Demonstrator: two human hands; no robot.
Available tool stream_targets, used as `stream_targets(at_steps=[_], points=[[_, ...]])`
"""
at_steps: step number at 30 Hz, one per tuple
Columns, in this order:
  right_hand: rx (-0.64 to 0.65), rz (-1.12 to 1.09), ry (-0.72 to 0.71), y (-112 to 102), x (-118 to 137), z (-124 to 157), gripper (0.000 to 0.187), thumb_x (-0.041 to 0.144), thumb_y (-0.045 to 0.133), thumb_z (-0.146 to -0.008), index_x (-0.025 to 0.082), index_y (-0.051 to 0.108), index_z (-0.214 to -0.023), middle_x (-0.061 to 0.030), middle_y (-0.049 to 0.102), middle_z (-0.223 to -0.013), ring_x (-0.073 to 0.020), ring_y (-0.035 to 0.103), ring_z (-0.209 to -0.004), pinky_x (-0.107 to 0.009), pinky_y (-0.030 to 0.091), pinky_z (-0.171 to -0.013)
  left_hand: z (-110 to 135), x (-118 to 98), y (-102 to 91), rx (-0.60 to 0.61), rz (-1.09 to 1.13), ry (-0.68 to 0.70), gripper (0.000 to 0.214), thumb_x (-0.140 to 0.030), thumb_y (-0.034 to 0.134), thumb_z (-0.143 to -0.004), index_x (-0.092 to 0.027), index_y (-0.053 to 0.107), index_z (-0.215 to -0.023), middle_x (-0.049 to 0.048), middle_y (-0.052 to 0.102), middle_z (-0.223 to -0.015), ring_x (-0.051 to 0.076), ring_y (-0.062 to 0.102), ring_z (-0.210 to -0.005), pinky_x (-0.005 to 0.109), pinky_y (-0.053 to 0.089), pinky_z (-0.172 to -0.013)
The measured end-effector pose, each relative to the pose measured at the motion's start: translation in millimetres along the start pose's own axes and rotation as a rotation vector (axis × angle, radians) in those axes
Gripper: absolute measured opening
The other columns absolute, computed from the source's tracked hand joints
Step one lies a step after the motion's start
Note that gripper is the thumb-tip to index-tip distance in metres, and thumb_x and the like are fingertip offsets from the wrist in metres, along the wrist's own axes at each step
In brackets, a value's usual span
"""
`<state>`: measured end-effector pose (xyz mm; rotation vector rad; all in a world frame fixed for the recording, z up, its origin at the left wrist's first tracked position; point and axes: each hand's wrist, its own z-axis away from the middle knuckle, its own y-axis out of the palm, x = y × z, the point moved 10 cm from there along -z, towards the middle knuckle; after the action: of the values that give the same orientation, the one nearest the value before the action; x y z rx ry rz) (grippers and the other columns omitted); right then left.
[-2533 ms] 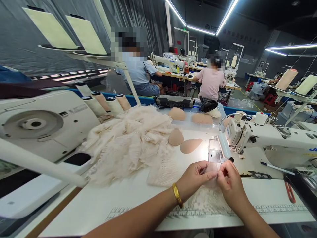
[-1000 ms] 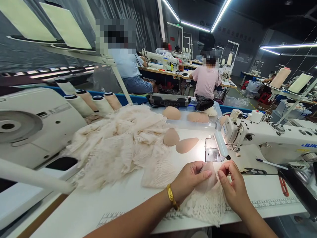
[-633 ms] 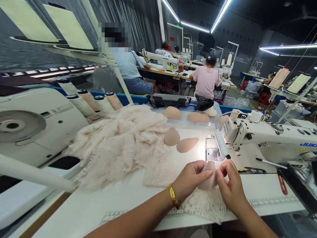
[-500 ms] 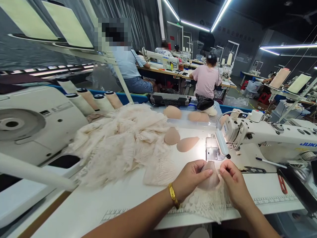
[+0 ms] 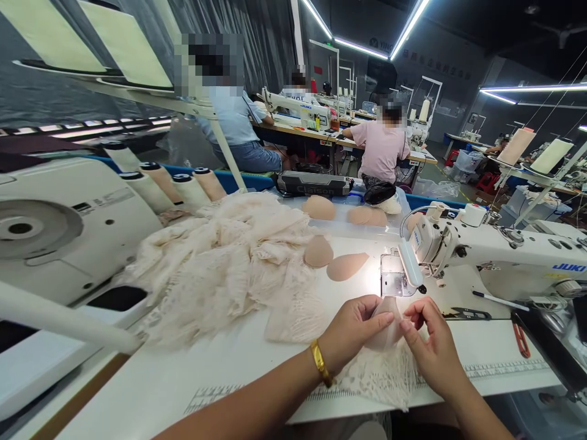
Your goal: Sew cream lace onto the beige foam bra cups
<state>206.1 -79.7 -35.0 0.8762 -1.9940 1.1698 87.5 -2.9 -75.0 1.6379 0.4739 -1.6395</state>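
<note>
A beige bra cup with thin cream fabric over it is held near the table's front edge, just before the sewing machine's needle plate. My left hand, a gold bracelet above its wrist, grips the cup's left side between thumb and fingers. At the cup's right edge, the thumb and fingertips of my right hand pinch the border. Cream lace hangs below the cup over the ruler strip. Two loose bra cups, one rounded and one pointed, lie on the table behind my left hand.
A heap of cream lace covers the left of the table. Right of me stand the sewing machine, black thread snips and a red-handled tool. Thread cones stand at left. Co-workers sit at machines beyond.
My right hand's fingertips have shifted slightly left and down along the cup's right edge. My left hand keeps its grip in the same place.
</note>
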Motion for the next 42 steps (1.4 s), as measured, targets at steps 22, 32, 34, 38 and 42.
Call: stream_targets(at_steps=[22,32,34,38,42], points=[[-0.185,0.267,-0.082,-40,-10,8,0.016,0.026,0.045,-0.103,0.025,0.047,-0.088,0.0001,0.047,-0.08,-0.0181,0.047,-0.069,-0.031,0.039,-0.06,0,17,-0.5,0.008,0.111,-0.107,0.052,-0.056,0.09,-0.064,-0.012,0.068,-0.08,0.0028,0.066,-0.078,0.014,0.057,-0.069,0.024,0.043,-0.065],[0.106,-0.146,0.193,6,-25,4,0.034,0.046,0.065,-0.095,0.026,0.06,-0.122,-0.0034,0.065,-0.099,-0.0224,0.062,-0.093,-0.036,0.052,-0.083,-3,10,6.4,0.069,0.228,-0.1,0.053,-0.052,0.092,-0.061,-0.012,0.071,-0.089,0.0037,0.067,-0.082,0.015,0.058,-0.073,0.026,0.046,-0.07],[0.124,-0.194,0.237,13,-28,5,0.031,0.044,0.067,-0.092,0.025,0.061,-0.116,0.0001,0.063,-0.085,-0.0206,0.061,-0.083,-0.034,0.052,-0.077,-3,8,4.2,0.037,0.202,-0.07,0.047,-0.051,0.091,-0.064,-0.013,0.068,-0.08,0.0007,0.062,-0.073,0.014,0.054,-0.068,0.025,0.043,-0.067],[0.132,-0.246,0.262,23,-25,7,0.025,0.043,0.069,-0.091,0.024,0.062,-0.107,0.0009,0.061,-0.082,-0.0183,0.059,-0.077,-0.029,0.049,-0.069,-1,-5,-13.5,-0.149,0.081,0.087,0.037,-0.044,0.084,-0.07,-0.014,0.062,-0.065,-0.0024,0.052,-0.063,0.012,0.045,-0.064,0.023,0.037,-0.062],[0.095,-0.328,0.291,25,-27,7,0.031,0.05,0.071,-0.088,0.023,0.064,-0.102,0.0014,0.057,-0.079,-0.0166,0.055,-0.071,-0.027,0.047,-0.062,-2,-6,-20.5,-0.196,0.081,0.114,0.031,-0.043,0.081,-0.072,-0.014,0.068,-0.072,-0.0009,0.058,-0.068,0.013,0.048,-0.068,0.024,0.038,-0.065]])
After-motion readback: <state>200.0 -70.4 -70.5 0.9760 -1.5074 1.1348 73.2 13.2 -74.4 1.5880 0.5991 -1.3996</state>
